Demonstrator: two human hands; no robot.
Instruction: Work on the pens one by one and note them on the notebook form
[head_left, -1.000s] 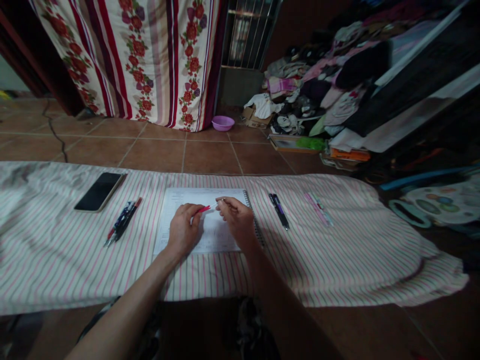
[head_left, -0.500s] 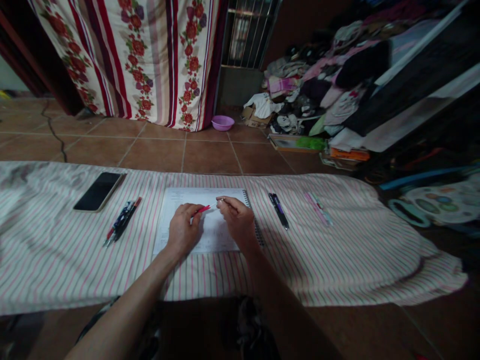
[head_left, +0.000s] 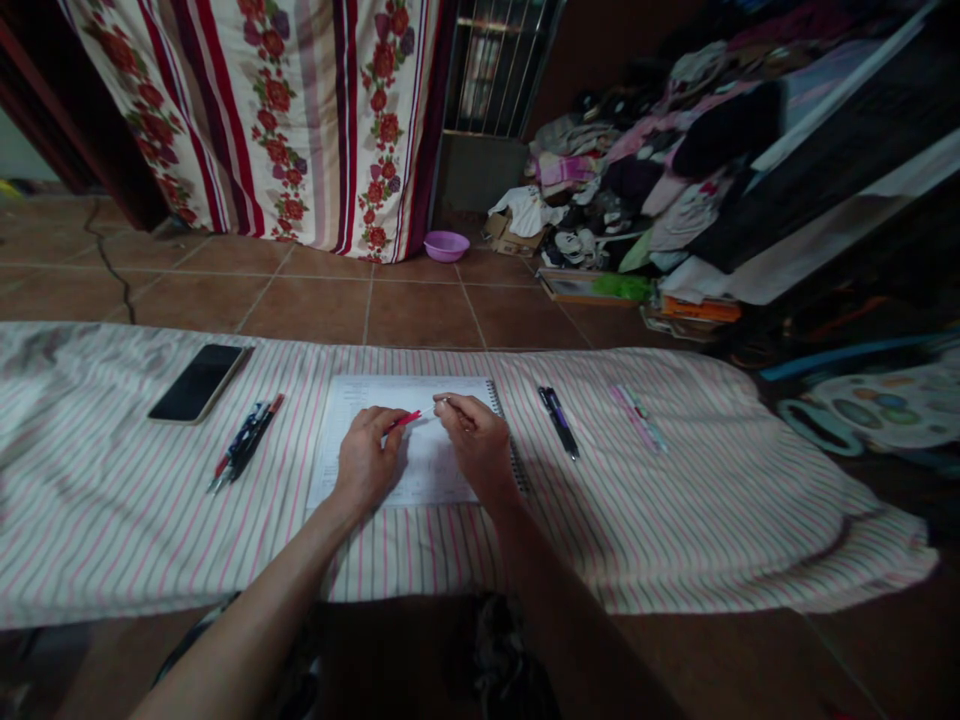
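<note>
Over the notebook (head_left: 427, 480), which lies with a spiral binding along its right edge, my two hands face each other. My left hand (head_left: 367, 455) is closed, pinching a red pen barrel (head_left: 407, 418) between thumb and fingers. A thin pale rod, apparently a pen refill (head_left: 427, 410), runs from the barrel's right end to my right hand (head_left: 474, 440). The fingertips of that hand are pinched on the rod's far end, which they partly hide. Whether rod and barrel are joined is too small to tell.
Left of the notebook lie several pens (head_left: 246, 440) and a phone (head_left: 199, 383). To its right are dark pens (head_left: 559, 422) and pink and pale pens (head_left: 637, 418). A striped cloth (head_left: 675, 530) covers the surface. Beyond, a purple basin (head_left: 446, 246) sits on the tiled floor.
</note>
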